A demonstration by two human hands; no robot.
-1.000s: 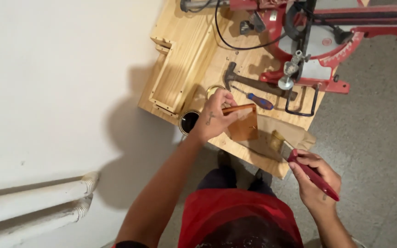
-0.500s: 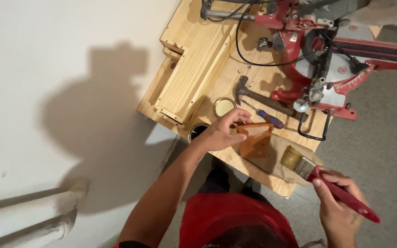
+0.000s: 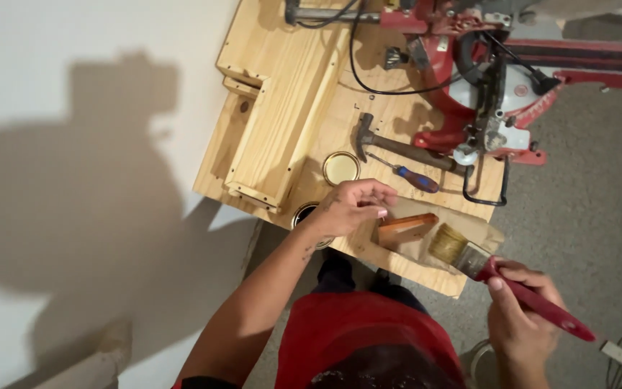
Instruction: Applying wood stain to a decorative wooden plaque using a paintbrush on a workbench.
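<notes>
My left hand [image 3: 350, 207] hovers over the plywood bench [image 3: 404, 270], fingers loosely curled, fingertips at the left end of a small brown-stained wood block [image 3: 406, 229]. The block lies flat on a brown sheet [image 3: 469, 227]; I cannot tell whether the fingers still touch it. My right hand [image 3: 520, 320] grips the red handle of a flat paintbrush [image 3: 484, 265]. Its bristles rest on the sheet just right of the block.
An open can [image 3: 302, 214] sits half hidden under my left wrist, its round lid [image 3: 341, 168] beyond it. A hammer [image 3: 397, 148] and a blue-handled screwdriver [image 3: 415, 178] lie behind. A pine box [image 3: 282, 115] stands left, a red mitre saw [image 3: 469, 79] at the back right.
The block, held up on edge in my left hand before, now lies flat on the sheet. The brush has swung in until its bristles are beside the block.
</notes>
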